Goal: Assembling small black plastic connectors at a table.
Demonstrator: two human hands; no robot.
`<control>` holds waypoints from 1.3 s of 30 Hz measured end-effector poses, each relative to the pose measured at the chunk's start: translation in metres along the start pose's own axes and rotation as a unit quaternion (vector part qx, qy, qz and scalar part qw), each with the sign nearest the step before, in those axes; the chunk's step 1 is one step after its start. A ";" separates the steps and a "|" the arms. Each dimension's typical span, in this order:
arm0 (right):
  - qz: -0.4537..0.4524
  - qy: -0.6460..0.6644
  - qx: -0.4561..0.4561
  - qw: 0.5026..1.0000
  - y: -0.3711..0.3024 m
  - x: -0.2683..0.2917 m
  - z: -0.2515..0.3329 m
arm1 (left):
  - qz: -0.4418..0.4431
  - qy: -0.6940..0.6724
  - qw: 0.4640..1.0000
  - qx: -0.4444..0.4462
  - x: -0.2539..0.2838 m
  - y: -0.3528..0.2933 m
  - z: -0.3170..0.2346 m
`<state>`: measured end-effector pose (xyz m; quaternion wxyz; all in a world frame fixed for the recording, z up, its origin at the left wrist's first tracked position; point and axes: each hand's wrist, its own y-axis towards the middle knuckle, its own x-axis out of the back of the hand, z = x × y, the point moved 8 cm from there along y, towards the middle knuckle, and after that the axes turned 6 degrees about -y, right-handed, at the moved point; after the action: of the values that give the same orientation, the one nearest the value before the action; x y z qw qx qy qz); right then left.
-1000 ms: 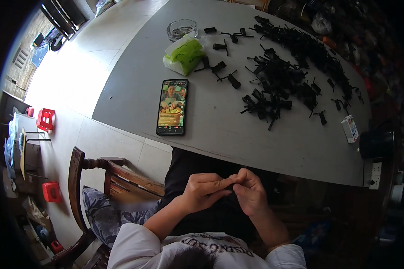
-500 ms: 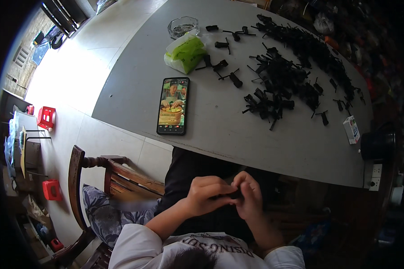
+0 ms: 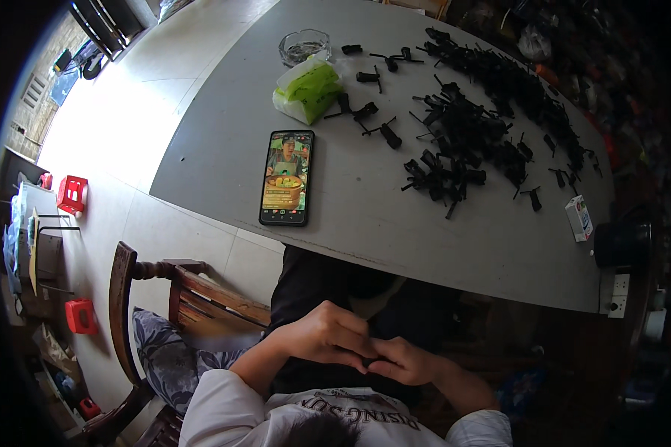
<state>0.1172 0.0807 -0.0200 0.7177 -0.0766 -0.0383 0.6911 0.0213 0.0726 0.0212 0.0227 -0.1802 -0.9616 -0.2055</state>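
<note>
Over my lap, below the table's near edge, both hands meet with bent fingers. My left hand (image 3: 326, 335) is closed, its fingertips reaching down to a small black part (image 3: 367, 363). Against it from the other side press the thumb and fingers of my right hand (image 3: 406, 360). Most of that part is hidden by the fingers, so its shape does not show. On the grey table lies a heap of similar-looking black plastic parts (image 3: 462, 123) with thin stems. A longer dense row of black parts (image 3: 533, 89) runs along the far right side, and several loose ones lie left of the heap.
A phone (image 3: 286, 179) with its screen lit lies near the table's front edge (image 3: 335, 257). Beyond it are a green and white plastic bag (image 3: 307, 89) and a glass ashtray (image 3: 304, 48). At right stand a small white carton (image 3: 578, 217) and a black container (image 3: 623, 244). A wooden chair (image 3: 220, 292) is left.
Both hands have come lower, toward my body, with the right wrist turned flatter. The black part, plainer between the fingers before, is now mostly covered. The parts on the table lie as before.
</note>
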 end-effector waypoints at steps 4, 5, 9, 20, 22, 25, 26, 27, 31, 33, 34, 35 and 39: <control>0.017 -0.154 -0.023 0.988 0.016 0.025 0.013 | -0.080 -0.024 0.996 -0.008 0.016 -0.007 0.009; 0.000 -0.236 0.004 0.972 0.026 0.039 0.024 | -0.081 -0.024 0.996 -0.012 0.018 -0.008 0.009; -0.240 -0.416 0.098 0.872 0.084 0.113 0.062 | -0.263 -0.148 0.953 0.025 0.043 -0.034 0.034; -0.368 -0.668 -0.049 0.645 0.217 0.227 0.025 | -0.326 -0.449 0.819 0.147 0.008 -0.063 0.073; -0.369 -0.673 0.004 0.641 0.210 0.222 0.019 | -0.334 -0.508 0.784 0.126 0.008 -0.064 0.076; -0.346 -0.677 0.033 0.649 0.172 0.187 0.025 | -0.327 -0.547 0.762 0.114 0.009 -0.060 0.082; -0.344 -0.675 0.037 0.651 0.161 0.176 0.028 | -0.323 -0.549 0.763 0.113 0.008 -0.061 0.085; -0.316 -0.699 0.048 0.640 0.149 0.163 0.030 | -0.323 -0.550 0.762 0.112 0.008 -0.058 0.086; -0.254 -0.741 0.093 0.614 0.120 0.137 0.030 | -0.321 -0.597 0.720 0.151 -0.003 -0.050 0.095; -0.245 -0.744 0.104 0.613 0.116 0.132 0.033 | -0.312 -0.602 0.717 0.161 -0.008 -0.049 0.098; -0.277 -0.697 0.125 0.649 0.113 0.134 0.039 | -0.311 -0.591 0.727 0.161 -0.010 -0.050 0.098; -0.307 -0.648 0.145 0.682 0.108 0.138 0.044 | -0.308 -0.581 0.737 0.159 -0.012 -0.049 0.098; -0.392 -0.453 0.203 0.774 0.099 0.171 0.059 | -0.300 -0.539 0.772 0.154 -0.015 -0.045 0.093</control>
<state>0.0168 0.2578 0.0137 0.8248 0.4151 -0.2445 0.2960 0.0225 0.0665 -0.0832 -0.5351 0.0416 -0.8400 0.0797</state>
